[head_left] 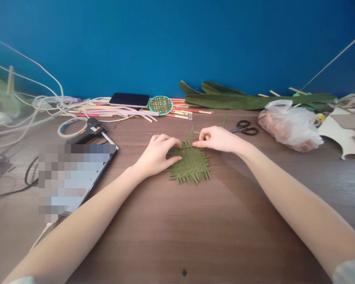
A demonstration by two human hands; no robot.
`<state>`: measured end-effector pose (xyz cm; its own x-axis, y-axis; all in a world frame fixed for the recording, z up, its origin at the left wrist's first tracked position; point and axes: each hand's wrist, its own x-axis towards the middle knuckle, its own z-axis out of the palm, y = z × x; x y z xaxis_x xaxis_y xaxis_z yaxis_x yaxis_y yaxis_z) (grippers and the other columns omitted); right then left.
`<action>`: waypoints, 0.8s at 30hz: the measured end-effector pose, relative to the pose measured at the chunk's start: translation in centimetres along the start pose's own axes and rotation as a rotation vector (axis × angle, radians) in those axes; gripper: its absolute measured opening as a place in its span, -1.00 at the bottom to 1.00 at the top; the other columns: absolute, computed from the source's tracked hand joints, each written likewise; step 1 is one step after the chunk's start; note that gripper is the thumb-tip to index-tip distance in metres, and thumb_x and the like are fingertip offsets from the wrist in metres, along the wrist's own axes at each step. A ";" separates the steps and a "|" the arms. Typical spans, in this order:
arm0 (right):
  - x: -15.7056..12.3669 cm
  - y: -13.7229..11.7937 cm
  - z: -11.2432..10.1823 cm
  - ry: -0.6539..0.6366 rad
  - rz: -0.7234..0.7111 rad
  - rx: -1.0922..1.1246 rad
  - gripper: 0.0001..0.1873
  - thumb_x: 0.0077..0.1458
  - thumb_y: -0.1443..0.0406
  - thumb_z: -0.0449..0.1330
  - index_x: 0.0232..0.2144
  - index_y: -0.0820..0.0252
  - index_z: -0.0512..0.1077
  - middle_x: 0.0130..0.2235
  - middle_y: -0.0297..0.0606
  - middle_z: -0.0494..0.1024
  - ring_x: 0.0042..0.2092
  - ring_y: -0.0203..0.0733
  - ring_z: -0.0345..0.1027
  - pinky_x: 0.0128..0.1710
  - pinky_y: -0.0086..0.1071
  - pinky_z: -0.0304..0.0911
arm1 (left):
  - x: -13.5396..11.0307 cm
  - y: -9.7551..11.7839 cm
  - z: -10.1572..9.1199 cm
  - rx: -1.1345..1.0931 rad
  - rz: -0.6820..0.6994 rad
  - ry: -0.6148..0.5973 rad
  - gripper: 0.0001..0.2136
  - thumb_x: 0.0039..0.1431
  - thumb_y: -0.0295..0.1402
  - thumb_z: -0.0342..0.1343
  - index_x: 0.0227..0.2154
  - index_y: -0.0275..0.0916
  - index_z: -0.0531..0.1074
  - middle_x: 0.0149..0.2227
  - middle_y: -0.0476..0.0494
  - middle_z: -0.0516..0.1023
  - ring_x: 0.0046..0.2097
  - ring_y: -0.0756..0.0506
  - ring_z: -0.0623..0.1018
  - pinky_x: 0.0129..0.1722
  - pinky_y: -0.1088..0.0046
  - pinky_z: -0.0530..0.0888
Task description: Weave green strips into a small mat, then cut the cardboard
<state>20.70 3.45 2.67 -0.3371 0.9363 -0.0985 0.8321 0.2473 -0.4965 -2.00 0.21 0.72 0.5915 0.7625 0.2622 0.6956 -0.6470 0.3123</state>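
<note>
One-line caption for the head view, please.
Left hand presses a woven leaf mat on the table while right hand pinches a strip at its far edge; scissors and long leaves lie beyond.

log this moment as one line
left hand on woven leaf mat, left edge | right hand pinching mat's top edge | mat flat on table | scissors beyond right hand, apart

A deep blue wall fills the back; a brown wood-grain table runs up to it; soft light sheens its right side.
</note>
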 end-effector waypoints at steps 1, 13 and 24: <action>0.0 0.1 0.0 -0.007 0.001 -0.004 -0.62 -0.15 -0.03 0.20 -0.60 0.17 0.34 -0.65 -0.41 0.24 -0.60 -0.37 0.03 -0.55 -0.40 -0.13 | 0.0 0.0 0.0 -0.002 0.004 -0.004 -0.78 0.06 -0.30 0.14 -0.21 -0.18 0.34 -0.24 -0.05 0.46 -0.14 -0.10 0.38 -0.03 0.31 0.20; -0.3 -0.7 -0.5 -0.031 0.058 0.039 -0.69 -0.02 0.06 0.13 -0.56 0.17 0.34 -0.60 -0.37 0.31 -0.56 -0.35 0.07 -0.49 -0.39 -0.08 | 0.0 -0.3 0.2 0.029 0.037 -0.028 -0.79 0.09 -0.29 0.12 -0.20 -0.17 0.36 -0.20 -0.08 0.47 -0.09 -0.12 0.38 0.00 0.28 0.18; -0.3 -0.9 -0.3 -0.098 0.003 0.100 -0.75 -0.02 0.14 0.11 -0.57 0.20 0.33 -0.62 -0.42 0.26 -0.56 -0.38 0.02 -0.47 -0.41 -0.08 | 0.2 0.0 -0.3 -0.097 -0.027 -0.020 -0.77 0.08 -0.34 0.13 -0.19 -0.19 0.33 -0.16 -0.06 0.47 -0.10 -0.10 0.39 -0.06 0.34 0.28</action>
<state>20.18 3.01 3.46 -0.3801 0.9070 -0.1812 0.7865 0.2139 -0.5794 -2.00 0.38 1.08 0.5819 0.7788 0.2343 0.6690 -0.6222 0.4066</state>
